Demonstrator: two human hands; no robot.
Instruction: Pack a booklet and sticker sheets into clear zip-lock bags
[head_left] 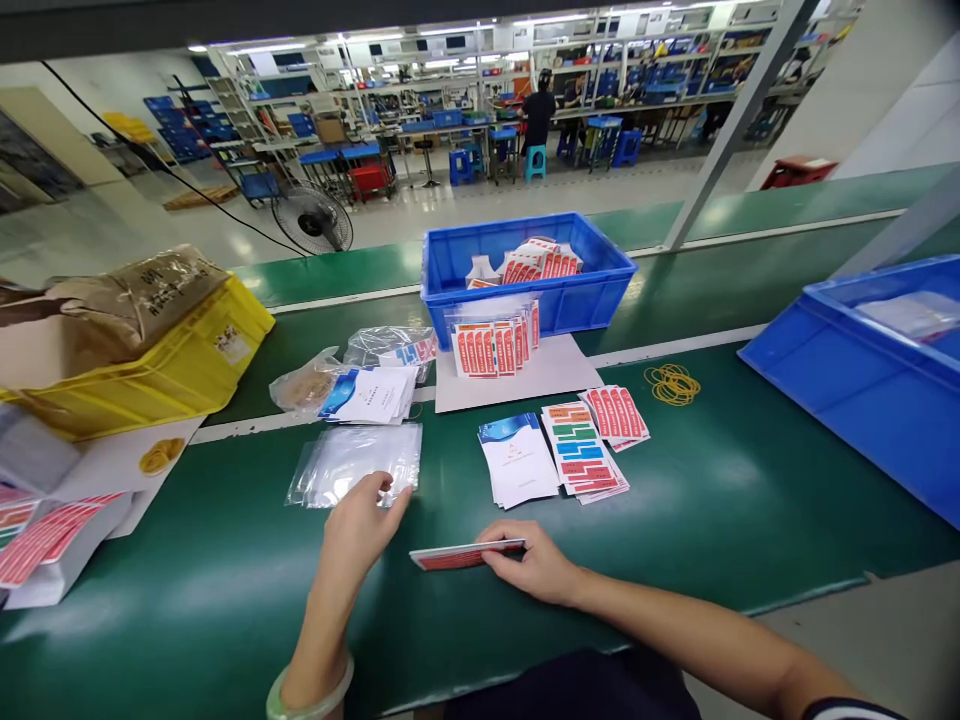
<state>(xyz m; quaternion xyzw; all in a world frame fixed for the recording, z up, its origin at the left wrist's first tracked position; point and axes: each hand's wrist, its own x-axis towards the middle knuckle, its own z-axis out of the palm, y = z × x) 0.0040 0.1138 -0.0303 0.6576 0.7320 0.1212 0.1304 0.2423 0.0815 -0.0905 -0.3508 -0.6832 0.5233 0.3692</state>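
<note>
My right hand (531,562) pinches a thin stack of red-and-white cards (454,557), seen nearly edge-on, thumb on the near side. My left hand (364,528) is at the near edge of a pile of clear plastic bags (352,460), thumb and fingers apart; whether its fingertips touch the top bag I cannot tell. Ahead of my right hand lie white booklets with a blue top (517,462), cards with coloured stripes (583,452) and red-striped cards (616,414). More booklets (371,393) lie behind the bags.
Bagged card packs (491,350) lean against a blue bin (529,298) at the back. Rubber bands (672,384) lie on the green bench (712,500). A yellow crate (142,370) stands left, a large blue bin (862,370) right. Red cards (64,540) sit at far left.
</note>
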